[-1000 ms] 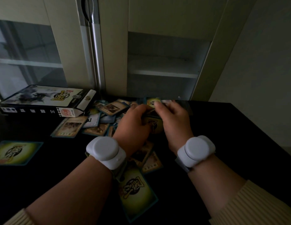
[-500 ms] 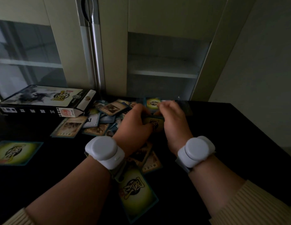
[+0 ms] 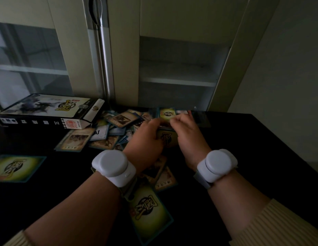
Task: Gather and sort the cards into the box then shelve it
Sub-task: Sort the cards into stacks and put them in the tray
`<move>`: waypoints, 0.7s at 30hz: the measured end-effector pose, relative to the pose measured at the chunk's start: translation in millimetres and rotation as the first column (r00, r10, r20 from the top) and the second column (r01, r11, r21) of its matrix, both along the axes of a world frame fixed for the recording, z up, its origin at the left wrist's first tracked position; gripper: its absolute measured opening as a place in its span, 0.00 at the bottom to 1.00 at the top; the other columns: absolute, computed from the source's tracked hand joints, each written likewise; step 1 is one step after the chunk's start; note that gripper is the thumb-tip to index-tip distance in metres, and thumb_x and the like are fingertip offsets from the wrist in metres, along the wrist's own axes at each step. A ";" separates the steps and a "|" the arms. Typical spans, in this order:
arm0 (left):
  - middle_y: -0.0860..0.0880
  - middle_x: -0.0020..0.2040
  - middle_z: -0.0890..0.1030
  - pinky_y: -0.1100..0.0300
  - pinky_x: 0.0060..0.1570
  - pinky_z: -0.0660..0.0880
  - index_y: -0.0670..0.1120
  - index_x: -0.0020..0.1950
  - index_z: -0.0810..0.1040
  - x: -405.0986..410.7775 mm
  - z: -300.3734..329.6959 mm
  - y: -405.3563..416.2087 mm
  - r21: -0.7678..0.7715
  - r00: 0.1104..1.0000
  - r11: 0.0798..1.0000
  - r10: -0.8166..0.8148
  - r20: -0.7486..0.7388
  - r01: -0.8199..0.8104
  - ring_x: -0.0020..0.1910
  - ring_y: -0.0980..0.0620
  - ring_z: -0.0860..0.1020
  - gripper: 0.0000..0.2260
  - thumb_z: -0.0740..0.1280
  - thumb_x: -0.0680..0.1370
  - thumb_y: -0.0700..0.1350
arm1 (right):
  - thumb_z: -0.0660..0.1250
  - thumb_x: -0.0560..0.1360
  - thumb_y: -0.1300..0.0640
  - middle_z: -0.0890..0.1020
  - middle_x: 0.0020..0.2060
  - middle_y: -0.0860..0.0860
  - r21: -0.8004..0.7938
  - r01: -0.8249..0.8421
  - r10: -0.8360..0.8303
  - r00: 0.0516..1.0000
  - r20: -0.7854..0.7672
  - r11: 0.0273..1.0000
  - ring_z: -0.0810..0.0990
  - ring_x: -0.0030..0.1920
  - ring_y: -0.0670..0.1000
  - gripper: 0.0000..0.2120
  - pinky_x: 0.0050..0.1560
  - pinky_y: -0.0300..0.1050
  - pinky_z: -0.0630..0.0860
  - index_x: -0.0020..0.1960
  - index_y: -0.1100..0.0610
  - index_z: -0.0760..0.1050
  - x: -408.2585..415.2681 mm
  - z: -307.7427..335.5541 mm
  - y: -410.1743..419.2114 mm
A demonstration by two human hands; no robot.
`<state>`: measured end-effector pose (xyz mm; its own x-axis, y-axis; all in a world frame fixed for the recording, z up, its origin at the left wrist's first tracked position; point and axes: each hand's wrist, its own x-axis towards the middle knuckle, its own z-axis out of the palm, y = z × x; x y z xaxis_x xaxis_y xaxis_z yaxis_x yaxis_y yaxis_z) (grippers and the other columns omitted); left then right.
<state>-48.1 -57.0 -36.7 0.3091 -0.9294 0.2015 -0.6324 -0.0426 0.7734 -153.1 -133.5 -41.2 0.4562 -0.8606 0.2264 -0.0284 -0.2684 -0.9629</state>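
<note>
Head view: your left hand (image 3: 145, 139) and right hand (image 3: 187, 134) clasp a small stack of cards (image 3: 166, 137); loosen either and it spills onto the scattered cards (image 3: 108, 135).

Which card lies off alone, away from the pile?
Start at the game box on the table's far left, then come toward the near left edge. The lone card lies there face down, green-yellow back up, touching no other card.
</note>
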 end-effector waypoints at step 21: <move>0.44 0.69 0.68 0.49 0.68 0.64 0.47 0.75 0.55 8.6 -1.3 1.6 -0.188 0.969 0.951 0.239 -0.064 -0.247 0.68 0.44 0.66 0.33 0.66 0.74 0.40 | 0.61 0.72 0.70 0.82 0.49 0.50 -0.191 0.162 -0.181 0.980 -0.087 0.968 0.80 0.50 0.47 0.20 0.48 0.38 0.75 0.59 0.55 0.79 -8.4 24.8 -28.7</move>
<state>-39.5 -55.4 -37.9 0.5322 -0.7700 0.3520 -0.5897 -0.0388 0.8067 -161.5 -162.2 -16.4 0.3341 -0.8766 0.3464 -0.1857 -0.4215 -0.8876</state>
